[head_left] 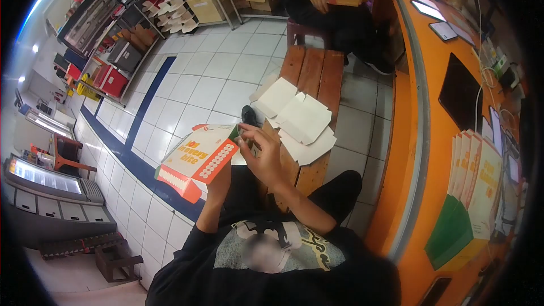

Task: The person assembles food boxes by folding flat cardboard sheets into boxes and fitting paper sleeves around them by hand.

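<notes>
Red-and-cream cardboard carton [198, 150] beside brown slatted wooden worktop [310, 65]: likely light, stiff, crushable; I'd hold edges. Right hand [263, 156] pinches green flap [234, 133]; left hand [221, 184] beneath, fingers hidden, can't tell.

Black shirt [272, 288]; grey chest print [226, 254], yellow lettering [318, 254].

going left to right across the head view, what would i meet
Fridge, red bin, printed box, right hand, blank white cardboard, stack of cartons on the counter.
</notes>
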`<state>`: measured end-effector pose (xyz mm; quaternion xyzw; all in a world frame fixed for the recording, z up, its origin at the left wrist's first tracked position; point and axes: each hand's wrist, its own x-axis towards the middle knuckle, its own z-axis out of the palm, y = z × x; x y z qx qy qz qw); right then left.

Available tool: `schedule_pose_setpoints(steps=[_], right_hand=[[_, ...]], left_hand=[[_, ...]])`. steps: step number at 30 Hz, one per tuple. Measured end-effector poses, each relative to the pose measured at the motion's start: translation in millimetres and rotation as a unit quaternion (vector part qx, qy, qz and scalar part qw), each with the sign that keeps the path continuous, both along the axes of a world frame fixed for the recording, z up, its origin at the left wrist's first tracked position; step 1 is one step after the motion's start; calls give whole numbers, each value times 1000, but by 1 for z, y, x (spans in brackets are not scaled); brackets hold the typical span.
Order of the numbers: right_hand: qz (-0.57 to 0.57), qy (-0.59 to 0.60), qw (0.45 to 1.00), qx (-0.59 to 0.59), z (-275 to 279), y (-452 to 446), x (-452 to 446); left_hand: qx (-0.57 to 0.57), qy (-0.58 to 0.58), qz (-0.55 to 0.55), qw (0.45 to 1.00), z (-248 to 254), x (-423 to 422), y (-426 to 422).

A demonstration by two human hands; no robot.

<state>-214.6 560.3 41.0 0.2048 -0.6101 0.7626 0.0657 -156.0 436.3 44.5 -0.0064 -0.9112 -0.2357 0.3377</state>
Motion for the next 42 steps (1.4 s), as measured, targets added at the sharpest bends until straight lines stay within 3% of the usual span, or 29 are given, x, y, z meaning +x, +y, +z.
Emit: schedule_pose_setpoints(steps=[4, 13, 20, 23, 24, 27, 28, 31, 32, 34, 38, 40, 42], right_hand=[[-58, 55, 996, 43, 4, 1, 0], [-40, 53, 997, 29, 4, -2, 6], [14, 80, 996, 34, 9, 7, 3], [41, 54, 997, 27, 10, 11, 4], [62, -18, 997, -51, 5, 6, 6], [35, 39, 998, -21, -1, 7, 8], [31, 40, 998, -22, -1, 6, 10], [42, 37, 998, 10, 4, 4, 16], [31, 62, 998, 14, 4, 3, 16], [20, 84, 996, 18, 3, 1, 21], [-20, 117, 991, 62, -1, 1, 21], [-18, 119, 990, 67, -3, 1, 20], [-17, 116, 991, 69, -4, 1, 21]], left_hand=[[17, -41, 3, 999, -15, 6, -11], [56, -37, -5, 998, -15, 9, -19], [223, -10, -50, 974, -9, 1, -26], [265, -14, -64, 962, -7, 3, -22], [269, -16, -66, 961, -7, 3, -20], [245, -8, -61, 968, -9, 2, -11], [314, 39, -94, 944, -14, 3, -10], [216, 79, -54, 972, -10, 2, -9], [208, 11, -36, 977, -6, 1, -13], [316, -98, -1, 944, 1, 2, -9], [310, -70, -8, 948, 11, -3, -1], [391, -40, -49, 918, 11, -4, 1], [403, -40, -50, 913, 15, -4, 4]])
